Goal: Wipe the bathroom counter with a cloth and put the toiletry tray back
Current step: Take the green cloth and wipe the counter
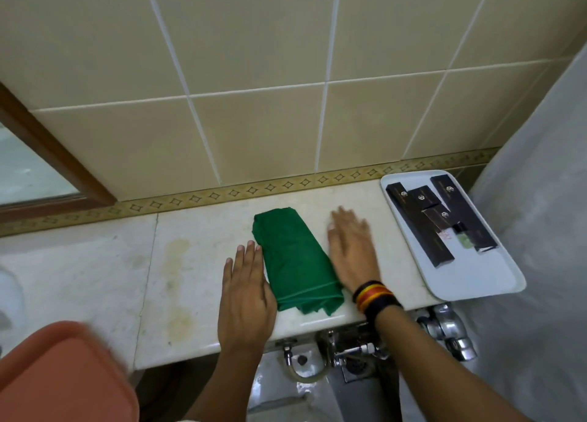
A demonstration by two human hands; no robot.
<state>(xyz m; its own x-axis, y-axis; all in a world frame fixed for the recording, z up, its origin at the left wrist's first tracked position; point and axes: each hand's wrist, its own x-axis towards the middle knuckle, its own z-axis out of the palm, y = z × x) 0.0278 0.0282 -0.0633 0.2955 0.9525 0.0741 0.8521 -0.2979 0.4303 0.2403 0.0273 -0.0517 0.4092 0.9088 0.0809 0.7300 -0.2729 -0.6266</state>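
Observation:
A folded green cloth [297, 259] lies on the pale marble counter [197, 263], near its middle. My left hand [246, 291] rests flat on the counter with its fingertips touching the cloth's left edge. My right hand [352, 250], a striped band at its wrist, lies flat against the cloth's right edge and looks slightly blurred. Neither hand grips anything. The white toiletry tray [482, 278] sits at the counter's right end, partly overhanging the front edge. It carries several black boxes [425, 224] and a small green bottle [465, 239].
Beige wall tiles with a patterned border rise behind the counter. A wood-framed mirror [41, 164] is at the left. A terracotta lid or bin [60, 377] fills the lower left corner. Chrome valves and pipes [349, 348] hang under the counter's front edge. A grey wall [540, 199] stands at the right.

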